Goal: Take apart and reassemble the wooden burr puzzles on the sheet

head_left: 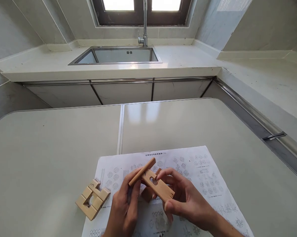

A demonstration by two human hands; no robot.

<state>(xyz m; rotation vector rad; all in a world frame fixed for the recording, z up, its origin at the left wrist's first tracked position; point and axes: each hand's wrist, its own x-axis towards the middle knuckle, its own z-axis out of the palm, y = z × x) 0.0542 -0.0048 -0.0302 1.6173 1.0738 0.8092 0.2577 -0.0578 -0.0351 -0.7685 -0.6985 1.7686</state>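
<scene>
My left hand (125, 204) pinches a narrow flat wooden puzzle piece (141, 172), tilted up to the right, between thumb and fingers. My right hand (189, 200) is closed on a broader wooden puzzle piece (163, 191) with a rounded cutout and a notched end. The two pieces meet near my left fingertips; whether they are joined I cannot tell. Partly hidden behind them is a darker wooden part (147, 195). Below both hands lies a printed sheet (185, 154) with small line diagrams. A pale block puzzle (95, 200) with a square opening rests across the sheet's left edge.
The light table (59, 141) has a seam strip (120, 128) running toward the back. Beyond it stands a counter (185, 56) with a sink (118, 55) and a tap (144, 36) under a window. Another counter (269, 79) borders the right side.
</scene>
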